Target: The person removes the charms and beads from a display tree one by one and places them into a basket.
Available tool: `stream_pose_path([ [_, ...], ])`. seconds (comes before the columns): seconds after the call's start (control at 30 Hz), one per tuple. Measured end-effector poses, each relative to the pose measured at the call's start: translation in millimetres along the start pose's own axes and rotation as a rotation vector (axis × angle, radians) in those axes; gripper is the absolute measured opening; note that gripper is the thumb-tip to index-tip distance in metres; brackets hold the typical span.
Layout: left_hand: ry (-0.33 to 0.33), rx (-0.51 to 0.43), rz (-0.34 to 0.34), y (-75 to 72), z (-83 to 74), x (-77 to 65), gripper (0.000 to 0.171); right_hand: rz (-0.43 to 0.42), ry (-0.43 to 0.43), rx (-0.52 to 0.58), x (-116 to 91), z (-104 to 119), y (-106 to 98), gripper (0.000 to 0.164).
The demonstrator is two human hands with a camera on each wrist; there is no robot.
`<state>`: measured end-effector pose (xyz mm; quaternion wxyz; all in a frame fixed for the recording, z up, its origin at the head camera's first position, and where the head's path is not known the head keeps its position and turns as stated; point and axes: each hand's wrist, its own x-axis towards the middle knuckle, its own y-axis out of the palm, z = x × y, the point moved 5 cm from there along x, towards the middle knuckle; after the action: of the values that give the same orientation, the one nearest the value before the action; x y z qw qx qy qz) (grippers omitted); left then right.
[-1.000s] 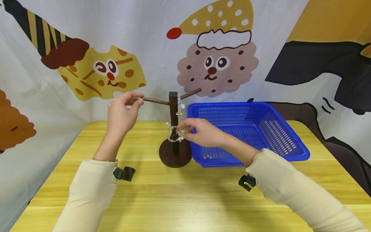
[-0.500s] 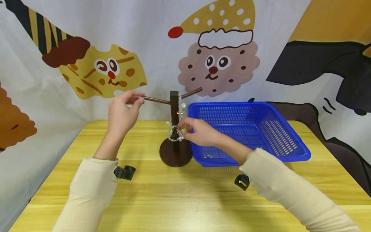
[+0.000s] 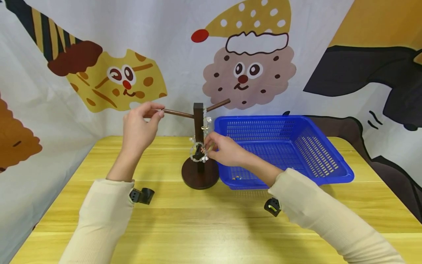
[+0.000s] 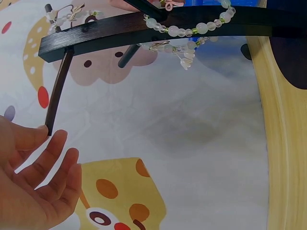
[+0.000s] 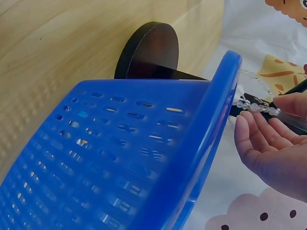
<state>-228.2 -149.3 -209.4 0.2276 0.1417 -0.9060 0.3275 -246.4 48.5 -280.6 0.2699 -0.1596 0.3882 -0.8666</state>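
Observation:
A dark wooden jewelry stand (image 3: 199, 179) with a round base and several pegs stands mid-table. My left hand (image 3: 140, 124) pinches the tip of its left peg (image 3: 179, 113) between thumb and finger; the other fingers are loosely bent in the left wrist view. A clear-and-pale beaded bracelet (image 3: 197, 160) with a small pink charm hangs on the lower front peg. My right hand (image 3: 227, 149) pinches its right side; in the right wrist view the beads (image 5: 259, 108) lie between thumb and fingertips. Another beaded bracelet (image 3: 204, 128) hangs behind, along the post's right side.
A blue perforated plastic basket (image 3: 339, 176) stands right of the stand, close to it, beneath my right forearm. Small colored pieces (image 3: 236, 178) lie in its near left corner. A cartoon-printed cloth (image 3: 184, 73) hangs behind the wooden table (image 3: 165, 227).
My right hand has shifted slightly right at the bracelet, its fingers drawn closer together, and the right forearm has moved left. My left hand stays on the peg tip.

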Motion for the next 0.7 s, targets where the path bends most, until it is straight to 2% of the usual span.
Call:
stream_pose_path([
  [0.7, -0.005, 0.005, 0.004, 0.3, 1.2, 0.1, 0.018, -0.042, -0.044, -0.015, 2.0, 3.4, 2.7, 0.012],
])
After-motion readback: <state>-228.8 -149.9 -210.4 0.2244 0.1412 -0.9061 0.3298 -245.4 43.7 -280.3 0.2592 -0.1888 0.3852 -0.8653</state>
